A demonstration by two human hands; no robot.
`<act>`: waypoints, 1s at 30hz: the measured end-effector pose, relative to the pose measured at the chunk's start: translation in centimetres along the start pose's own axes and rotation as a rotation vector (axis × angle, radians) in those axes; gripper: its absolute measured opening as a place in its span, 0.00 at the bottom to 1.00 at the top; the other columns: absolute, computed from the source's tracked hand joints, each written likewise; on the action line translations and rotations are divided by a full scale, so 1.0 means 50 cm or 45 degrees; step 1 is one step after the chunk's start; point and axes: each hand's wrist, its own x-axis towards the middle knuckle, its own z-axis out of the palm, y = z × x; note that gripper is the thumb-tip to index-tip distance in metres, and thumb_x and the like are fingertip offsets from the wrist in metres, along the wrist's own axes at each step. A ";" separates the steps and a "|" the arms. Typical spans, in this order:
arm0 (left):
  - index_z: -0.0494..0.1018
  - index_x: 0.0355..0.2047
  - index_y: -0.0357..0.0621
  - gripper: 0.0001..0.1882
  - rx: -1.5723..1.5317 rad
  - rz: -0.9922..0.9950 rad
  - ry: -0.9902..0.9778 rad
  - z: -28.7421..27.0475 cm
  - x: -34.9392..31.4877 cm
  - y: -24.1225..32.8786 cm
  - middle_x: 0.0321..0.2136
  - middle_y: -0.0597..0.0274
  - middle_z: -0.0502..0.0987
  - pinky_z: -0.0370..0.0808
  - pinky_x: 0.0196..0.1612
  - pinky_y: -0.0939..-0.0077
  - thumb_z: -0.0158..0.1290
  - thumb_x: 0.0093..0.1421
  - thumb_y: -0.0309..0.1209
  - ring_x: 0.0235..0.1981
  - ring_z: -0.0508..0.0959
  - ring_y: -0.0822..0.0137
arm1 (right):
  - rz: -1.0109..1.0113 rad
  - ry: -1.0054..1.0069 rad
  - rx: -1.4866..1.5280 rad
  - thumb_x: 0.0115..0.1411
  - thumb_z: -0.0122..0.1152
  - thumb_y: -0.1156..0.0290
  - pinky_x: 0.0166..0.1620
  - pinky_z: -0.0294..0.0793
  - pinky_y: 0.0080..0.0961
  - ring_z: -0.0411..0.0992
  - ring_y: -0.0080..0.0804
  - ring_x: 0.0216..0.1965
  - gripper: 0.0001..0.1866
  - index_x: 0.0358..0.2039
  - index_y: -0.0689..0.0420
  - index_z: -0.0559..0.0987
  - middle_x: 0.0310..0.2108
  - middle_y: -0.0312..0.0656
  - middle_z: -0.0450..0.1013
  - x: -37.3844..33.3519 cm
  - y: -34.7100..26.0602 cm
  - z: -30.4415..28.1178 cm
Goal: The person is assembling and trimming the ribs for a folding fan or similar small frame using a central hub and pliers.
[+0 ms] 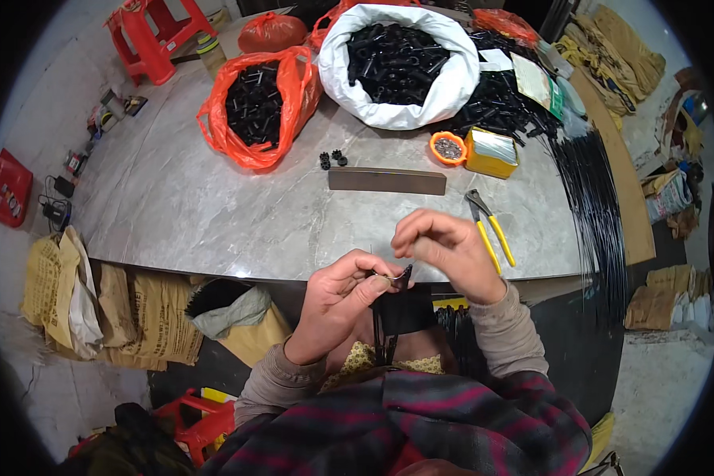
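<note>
My left hand (345, 289) is at the table's front edge, thumb and forefinger pinched on a fine wire. The wire meets a small dark piece (405, 275) beside the fingertips. Thin black rods (382, 337) hang down below that hand, next to a black block-like shape (407, 308) whose kind I cannot make out. Just above and to the right, my right hand (452, 250) is raised, its fingers curled in toward the thumb; whether something tiny is between them is hidden. Pincers with yellow handles (492, 230) lie beside my right hand.
A dark flat bar (387, 181) lies mid-table, near small black knobs (333, 159). Behind are a red bag (300, 103) and a white sack (404, 117) of black tubes. An orange bowl (448, 148) holds metal bits beside a yellow tin (492, 163). Long black rods (591, 198) overhang the right edge.
</note>
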 end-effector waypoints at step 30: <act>0.71 0.45 0.32 0.07 -0.040 0.149 -0.079 -0.021 -0.013 -0.007 0.46 0.51 0.75 0.75 0.52 0.69 0.48 0.68 0.22 0.48 0.79 0.61 | -0.238 0.357 -1.259 0.56 0.66 0.62 0.32 0.74 0.31 0.77 0.37 0.26 0.14 0.29 0.63 0.82 0.24 0.45 0.79 0.379 0.236 -0.098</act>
